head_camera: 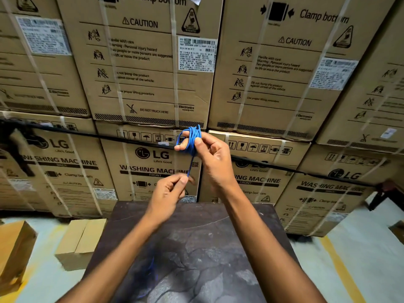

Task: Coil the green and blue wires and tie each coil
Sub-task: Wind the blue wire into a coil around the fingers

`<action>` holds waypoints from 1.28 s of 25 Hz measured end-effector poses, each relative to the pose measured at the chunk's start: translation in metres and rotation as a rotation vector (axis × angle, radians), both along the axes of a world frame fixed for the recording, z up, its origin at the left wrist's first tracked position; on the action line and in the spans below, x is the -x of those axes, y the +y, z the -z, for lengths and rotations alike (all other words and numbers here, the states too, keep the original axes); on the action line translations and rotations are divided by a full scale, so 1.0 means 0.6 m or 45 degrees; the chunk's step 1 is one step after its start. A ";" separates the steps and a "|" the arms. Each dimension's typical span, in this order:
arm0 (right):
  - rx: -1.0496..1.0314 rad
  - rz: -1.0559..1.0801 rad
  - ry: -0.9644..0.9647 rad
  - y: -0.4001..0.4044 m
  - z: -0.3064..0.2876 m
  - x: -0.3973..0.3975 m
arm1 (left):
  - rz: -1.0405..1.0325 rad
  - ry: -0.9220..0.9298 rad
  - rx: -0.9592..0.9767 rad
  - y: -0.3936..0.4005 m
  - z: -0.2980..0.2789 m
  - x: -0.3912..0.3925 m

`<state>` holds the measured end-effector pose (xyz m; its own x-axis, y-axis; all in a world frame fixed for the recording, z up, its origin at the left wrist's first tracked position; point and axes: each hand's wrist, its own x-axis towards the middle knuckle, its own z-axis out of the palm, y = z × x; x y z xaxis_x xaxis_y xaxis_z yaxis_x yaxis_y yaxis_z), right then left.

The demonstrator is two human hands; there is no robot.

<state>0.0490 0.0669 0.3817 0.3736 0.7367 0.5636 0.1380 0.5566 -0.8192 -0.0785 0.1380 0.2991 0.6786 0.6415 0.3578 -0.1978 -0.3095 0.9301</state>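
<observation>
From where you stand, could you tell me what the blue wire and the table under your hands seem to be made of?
Blue wire: likely plastic-insulated, smooth and matte; it bends in tight loops without kinking. The core is not visible.
Table: dark, dull, scuffed top with pale scratches and grey worn patches; possibly painted wood or metal, cannot tell which.

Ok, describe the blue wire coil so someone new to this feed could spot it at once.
Look in front of the wall of stacked washing machine boxes, above the far edge of the dark table. The right hand holds the blue wire coil up there, and one strand runs down to the left hand, which pinches it. It is the only bright blue thing among the brown cardboard.
</observation>
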 end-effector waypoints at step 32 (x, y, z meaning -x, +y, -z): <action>0.382 0.287 -0.600 0.013 0.056 -0.036 | -0.261 0.502 -0.898 0.024 -0.078 0.089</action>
<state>0.0706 0.0746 0.3482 0.2993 0.8210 0.4861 0.6124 0.2254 -0.7578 -0.1316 0.1524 0.3456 0.7325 0.4804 0.4824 0.2253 -0.8397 0.4941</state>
